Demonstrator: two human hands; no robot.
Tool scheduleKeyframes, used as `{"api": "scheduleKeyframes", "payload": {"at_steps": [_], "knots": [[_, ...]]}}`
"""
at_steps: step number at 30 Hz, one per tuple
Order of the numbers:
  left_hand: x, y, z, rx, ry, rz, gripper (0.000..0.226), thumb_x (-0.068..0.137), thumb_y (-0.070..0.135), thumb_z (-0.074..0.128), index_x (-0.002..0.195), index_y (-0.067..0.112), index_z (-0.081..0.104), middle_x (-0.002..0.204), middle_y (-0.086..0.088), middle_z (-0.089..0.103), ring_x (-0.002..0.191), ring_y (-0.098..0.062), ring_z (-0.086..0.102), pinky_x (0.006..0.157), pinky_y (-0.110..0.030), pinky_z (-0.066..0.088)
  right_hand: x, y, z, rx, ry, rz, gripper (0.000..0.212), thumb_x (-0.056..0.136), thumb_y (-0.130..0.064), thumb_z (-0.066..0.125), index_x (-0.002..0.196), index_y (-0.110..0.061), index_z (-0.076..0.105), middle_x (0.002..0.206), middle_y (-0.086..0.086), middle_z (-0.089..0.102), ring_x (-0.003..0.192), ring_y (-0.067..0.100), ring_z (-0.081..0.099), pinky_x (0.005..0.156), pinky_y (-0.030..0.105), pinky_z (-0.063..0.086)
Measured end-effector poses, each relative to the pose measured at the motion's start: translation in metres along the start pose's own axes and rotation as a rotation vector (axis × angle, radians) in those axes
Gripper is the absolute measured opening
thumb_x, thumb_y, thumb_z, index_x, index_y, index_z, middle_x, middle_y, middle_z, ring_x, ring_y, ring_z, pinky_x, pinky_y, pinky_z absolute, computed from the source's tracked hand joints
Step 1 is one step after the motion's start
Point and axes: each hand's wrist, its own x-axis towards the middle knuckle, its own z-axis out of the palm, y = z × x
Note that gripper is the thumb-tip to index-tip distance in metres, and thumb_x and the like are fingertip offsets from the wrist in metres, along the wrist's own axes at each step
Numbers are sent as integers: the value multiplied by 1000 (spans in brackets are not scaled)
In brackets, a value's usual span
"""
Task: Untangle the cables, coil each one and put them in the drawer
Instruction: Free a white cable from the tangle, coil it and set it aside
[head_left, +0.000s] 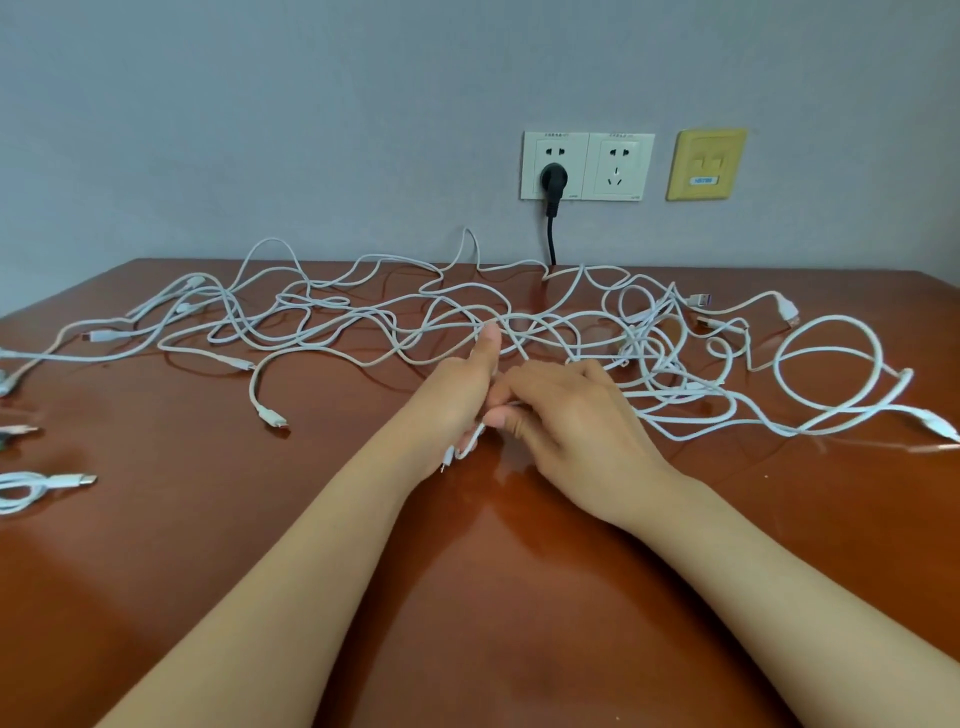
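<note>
Pinched between both hands, one thin white cable strand (470, 442) is being held just above the glossy reddish-brown wooden table (467, 597). It is being gripped by the left hand (457, 400), whose fingers are curled round it while the thumb is being pointed up toward the wall. A short end with a small connector is being left hanging below that fist. The same strand is being pinched by the right hand (571, 421), thumb against bent fingers, and the two hands are being pressed close together at the fingertips. Whether further strands are being caught inside either fist cannot be told.

Beyond the hands, the held strand is being led into a wide tangle of white charging cables (363, 322), which is being spread across the far half of the table from left edge to right. Strands are being crossed over one another there, densest just right of the hands, and a large open loop (879, 358) is being formed on the right side. A small white cable bundle (52, 482) is lying at the near left edge, apart from the tangle.

Behind the table, a plain grey wall (260, 130) is being seen. A white double socket plate (587, 165) is mounted on it, with a black plug (554, 182) seated in its left outlet, and a yellow square wall plate (706, 163) is set just to the right.
</note>
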Motion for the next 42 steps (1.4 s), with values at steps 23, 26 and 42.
{"api": "scheduleKeyframes", "payload": {"at_steps": [23, 26, 42], "knots": [[-8, 1, -18, 53, -440, 0, 30, 81, 0, 49, 62, 20, 36, 42, 6, 20, 29, -5, 16, 36, -9, 10, -1, 15, -5, 52, -70, 130, 22, 91, -28, 38, 94, -12, 53, 73, -11, 45, 65, 14, 42, 61, 29, 30], [-7, -1, -17, 40, -368, 30, 23, 95, 7, 45, 74, 13, 36, 43, 5, 22, 30, -5, 16, 34, -10, 11, -3, 15, -6, -29, -43, 176, 24, 89, -23, 35, 100, -14, 55, 64, -14, 43, 64, 16, 42, 62, 31, 29], [4, -7, -8, -45, -119, 170, 29, 102, 22, 36, 86, 16, 59, 38, 9, 26, 28, -5, 19, 35, -10, 14, -3, 9, 0, 125, -5, 380, 31, 100, -27, 33, 97, -5, 55, 67, 5, 51, 71, 35, 54, 69, 43, 43]]}}
